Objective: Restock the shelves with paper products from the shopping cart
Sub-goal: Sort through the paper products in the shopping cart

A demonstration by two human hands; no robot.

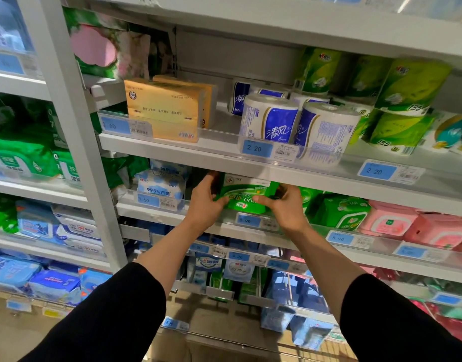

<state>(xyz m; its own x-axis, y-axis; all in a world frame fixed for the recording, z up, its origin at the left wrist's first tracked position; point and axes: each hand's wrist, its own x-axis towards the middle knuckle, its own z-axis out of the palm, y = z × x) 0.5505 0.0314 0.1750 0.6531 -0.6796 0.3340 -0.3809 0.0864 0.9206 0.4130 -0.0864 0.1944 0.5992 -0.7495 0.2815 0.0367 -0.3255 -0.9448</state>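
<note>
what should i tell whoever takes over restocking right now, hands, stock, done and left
Left hand: grips the left side of the green plastic-wrapped tissue pack.
Right hand: grips its right side.
Where: the pack sits at the front edge of the white metal second shelf, between the blue-and-white wipes pack and the other green soft packs; it appears upside down.
Done: pack brought to its slot.
Left: push it in, let go, fetch more. The shopping cart is out of view, so remaining stock is unknown.

Tissue packs (164, 111) sit left of toilet rolls (270, 118) on the upper shelf (172, 148); wipes pack (246, 195) on the shelf below.
</note>
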